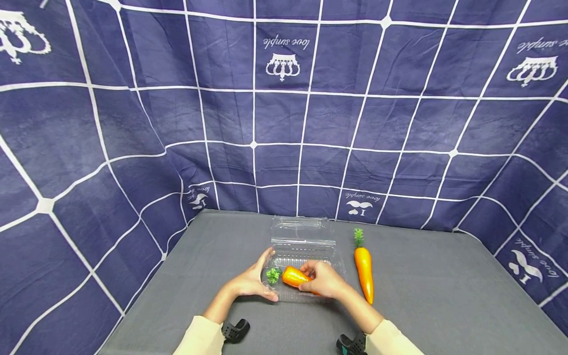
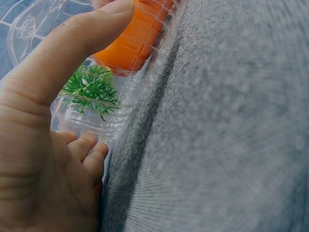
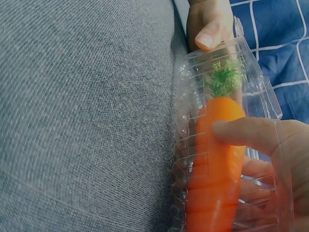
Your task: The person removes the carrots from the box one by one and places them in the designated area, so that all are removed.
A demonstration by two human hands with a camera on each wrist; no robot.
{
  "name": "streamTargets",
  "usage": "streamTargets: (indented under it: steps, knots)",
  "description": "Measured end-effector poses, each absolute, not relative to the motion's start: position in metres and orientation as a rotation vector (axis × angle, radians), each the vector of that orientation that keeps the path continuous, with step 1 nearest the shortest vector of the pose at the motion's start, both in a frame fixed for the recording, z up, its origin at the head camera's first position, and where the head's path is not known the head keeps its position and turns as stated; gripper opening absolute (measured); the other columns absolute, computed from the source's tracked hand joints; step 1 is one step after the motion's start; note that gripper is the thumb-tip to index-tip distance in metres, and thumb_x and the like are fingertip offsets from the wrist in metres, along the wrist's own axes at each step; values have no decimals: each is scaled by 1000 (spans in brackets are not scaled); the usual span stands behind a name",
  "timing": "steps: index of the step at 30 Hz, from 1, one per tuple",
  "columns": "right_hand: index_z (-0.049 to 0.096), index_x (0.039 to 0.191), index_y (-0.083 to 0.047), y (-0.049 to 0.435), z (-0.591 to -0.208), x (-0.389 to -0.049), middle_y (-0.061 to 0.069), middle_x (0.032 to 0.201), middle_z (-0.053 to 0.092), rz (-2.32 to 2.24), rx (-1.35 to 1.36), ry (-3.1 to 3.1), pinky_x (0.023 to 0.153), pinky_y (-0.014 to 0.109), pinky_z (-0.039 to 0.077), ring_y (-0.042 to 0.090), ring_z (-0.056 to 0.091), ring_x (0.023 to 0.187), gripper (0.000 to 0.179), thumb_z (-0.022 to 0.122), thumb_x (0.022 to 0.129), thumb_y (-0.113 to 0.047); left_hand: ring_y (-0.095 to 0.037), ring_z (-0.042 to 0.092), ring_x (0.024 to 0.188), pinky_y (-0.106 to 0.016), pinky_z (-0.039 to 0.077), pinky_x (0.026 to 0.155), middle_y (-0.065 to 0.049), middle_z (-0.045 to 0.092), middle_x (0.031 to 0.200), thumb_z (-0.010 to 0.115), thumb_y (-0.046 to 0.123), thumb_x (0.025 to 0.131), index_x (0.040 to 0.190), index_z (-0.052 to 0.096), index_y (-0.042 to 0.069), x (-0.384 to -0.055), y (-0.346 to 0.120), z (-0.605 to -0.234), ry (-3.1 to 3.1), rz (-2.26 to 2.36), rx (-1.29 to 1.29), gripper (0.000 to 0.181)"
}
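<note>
A clear plastic clamshell box (image 1: 303, 250) lies on the grey cloth with its lid (image 1: 301, 229) folded back toward the wall. Inside its base is an orange toy carrot (image 1: 292, 276) lying lengthwise, green leafy top (image 1: 272, 275) to the left. My right hand (image 1: 326, 280) reaches into the box and grips the carrot's body, thumb on the near side and fingers on the far side. My left hand (image 1: 252, 282) spans the box's left end and holds it, thumb at the front wall and fingers at the back. In the left wrist view the leaves (image 2: 91, 89) show between that thumb and the fingers.
A second orange carrot (image 1: 364, 272) lies on the grey cloth (image 1: 426, 286), right of the box, leaves toward the back. Blue cloth (image 1: 284, 118) with white grid lines hangs behind and at both sides. Black wrist straps (image 1: 236, 331) sit at both wrists.
</note>
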State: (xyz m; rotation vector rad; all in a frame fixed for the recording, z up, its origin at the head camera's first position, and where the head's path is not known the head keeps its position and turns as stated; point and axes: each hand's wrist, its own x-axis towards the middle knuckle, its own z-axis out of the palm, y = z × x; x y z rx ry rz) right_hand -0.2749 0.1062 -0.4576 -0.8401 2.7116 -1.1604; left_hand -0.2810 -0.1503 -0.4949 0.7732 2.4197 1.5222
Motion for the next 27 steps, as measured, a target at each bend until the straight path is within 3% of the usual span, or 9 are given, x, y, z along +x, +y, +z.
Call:
streamTargets:
  steps: [11, 20, 27]
  knots:
    - [68, 95, -2, 106, -456, -272, -2, 83, 62, -1088, -869, 2740, 68, 30, 46, 15, 56, 74, 29, 82, 69, -8, -39, 19, 143, -56, 18, 111, -23, 21, 157, 95, 13, 60, 154, 4, 1, -280, -150, -493, 2447, 1497, 778, 131]
    - [69, 97, -2, 106, -455, -272, 1, 86, 66, -1194, -809, 2771, 64, 25, 45, 11, 55, 70, 29, 82, 72, -11, -41, 22, 142, -56, 20, 111, -23, 23, 156, 95, 12, 59, 154, 6, 3, -278, -149, -491, 2454, 1502, 743, 131]
    - [68, 103, 1, 108, -453, -274, 4, 89, 68, -1392, -668, 2768, 69, 27, 49, 14, 58, 76, 37, 84, 73, -12, -43, 23, 141, -57, 22, 111, -30, 21, 154, 96, 13, 58, 155, 5, 3, -278, -148, -489, 2468, 1487, 698, 133]
